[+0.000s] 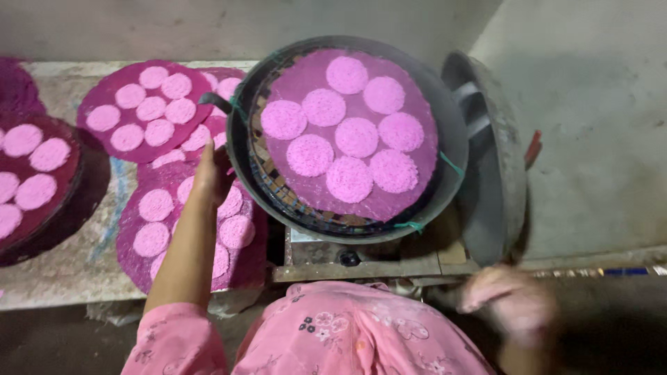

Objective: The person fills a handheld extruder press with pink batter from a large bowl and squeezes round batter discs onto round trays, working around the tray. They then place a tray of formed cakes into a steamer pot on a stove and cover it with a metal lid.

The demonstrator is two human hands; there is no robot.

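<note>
Eight soft pink discs [351, 137] look fragile; your left hand [210, 173] grips the pan handle [217, 103], right hand [511, 300] blurred, grip unclear.

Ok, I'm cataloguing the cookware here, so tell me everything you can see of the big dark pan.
The pan is round, dark and metal-looking, sitting level on a stove frame. Inside lies a woven mat bearing a purple sheet with eight pale pink discs. Thin green strings cross its rim. The left hand is at its left edge, by a dark handle; whether it touches is unclear. A grey lid leans at its right side.
</note>
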